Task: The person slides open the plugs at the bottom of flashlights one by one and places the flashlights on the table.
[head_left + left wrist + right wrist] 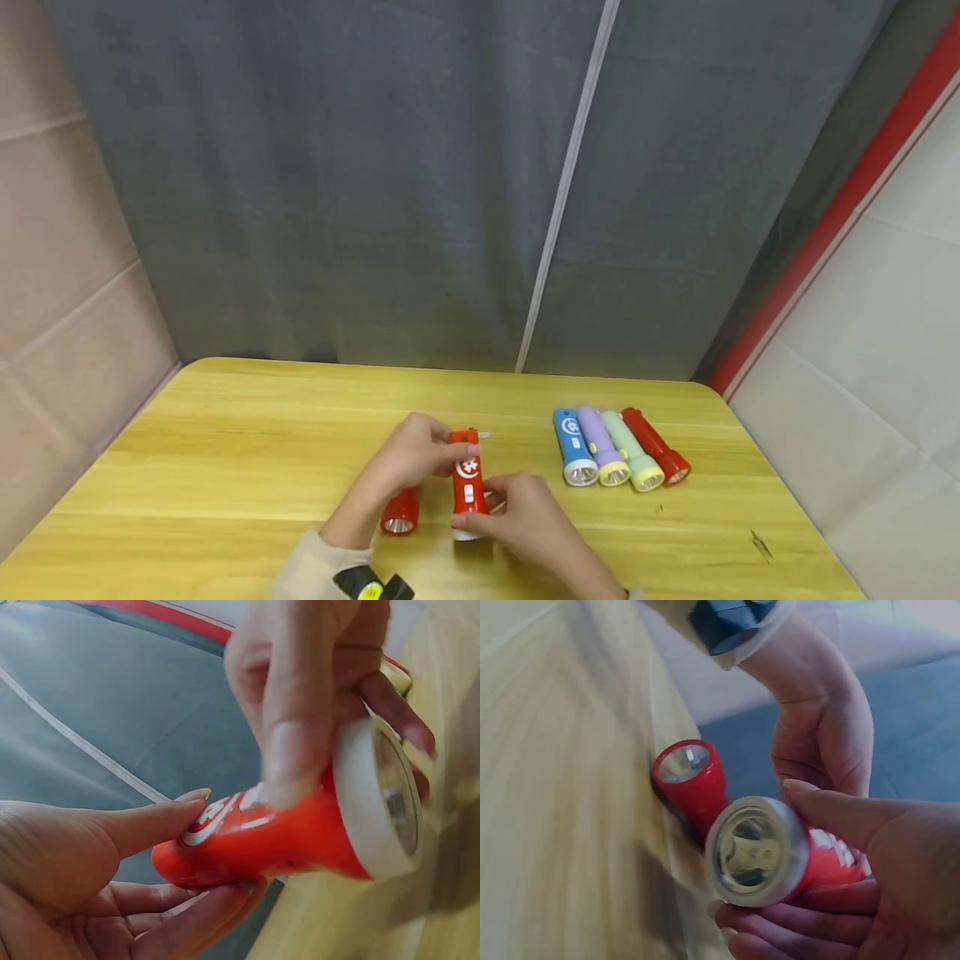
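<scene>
Head view: on a pale yellow wood-grain bench (285, 433), a person's left hand (416, 454) and right hand (528, 512) hold a red cylindrical flashlight with a white rim and white printed emblem (468, 493) between them. The left fingers pinch its tail end; the right fingers pinch near its rim. A second, all-red flashlight (400, 512) lies partly hidden by the left arm. Well to the right, side by side, lie a blue flashlight with a white rim (573, 447), purple (602, 444) and mint-green (632, 451) flashlights with yellow rims, and another red flashlight (656, 446).

Left wrist view: the held flashlight tilts, lens end to the right. The right hand is blurred and covers part of its body.

Right wrist view: its lens shows, but the left fingers are hidden. The second flashlight's tail is hidden too; a dark wrist device (727, 621) is cut off above.
</scene>
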Demonstrator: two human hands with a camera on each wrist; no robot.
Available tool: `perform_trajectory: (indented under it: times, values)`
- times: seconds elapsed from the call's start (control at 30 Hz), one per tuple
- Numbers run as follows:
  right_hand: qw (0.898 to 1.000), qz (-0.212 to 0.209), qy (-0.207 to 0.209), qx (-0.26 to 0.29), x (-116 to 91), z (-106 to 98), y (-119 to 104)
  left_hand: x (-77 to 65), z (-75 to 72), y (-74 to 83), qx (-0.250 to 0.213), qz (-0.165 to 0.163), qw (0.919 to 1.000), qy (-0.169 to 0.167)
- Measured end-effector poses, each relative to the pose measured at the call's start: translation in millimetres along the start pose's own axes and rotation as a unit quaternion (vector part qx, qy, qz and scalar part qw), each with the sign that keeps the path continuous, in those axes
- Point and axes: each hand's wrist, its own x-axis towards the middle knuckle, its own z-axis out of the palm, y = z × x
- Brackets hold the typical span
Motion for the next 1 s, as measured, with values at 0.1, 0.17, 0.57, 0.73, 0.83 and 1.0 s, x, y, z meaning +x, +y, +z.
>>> perform_trajectory:
  times: [0.1,0.17,0.57,0.73,0.83,1.0]
  values:
    - [0.999,0.018,0.006,-0.026,0.4,4.7,0.1,3.0,1.3,-5.1,0.013,-0.014,0.9998,0.005]
    - [0.998,0.026,0.010,-0.049,0.6,7.8,0.0,5.1,2.1,-8.3,0.020,-0.021,0.9996,0.007]
    - [0.996,0.015,0.042,-0.076,5.1,23.9,0.7,11.0,6.9,-17.7,0.035,-0.022,0.9987,0.028]
    - [0.997,0.008,0.046,-0.064,6.4,25.5,0.4,7.9,15.3,-15.2,0.080,-0.009,0.9942,0.070]
    - [0.996,-0.004,0.057,-0.067,6.9,26.5,1.1,5.7,21.9,-13.2,0.110,-0.001,0.9896,0.093]
    - [0.994,-0.013,0.072,-0.075,8.9,28.9,3.3,2.5,29.4,-11.2,0.150,0.017,0.9832,0.102]
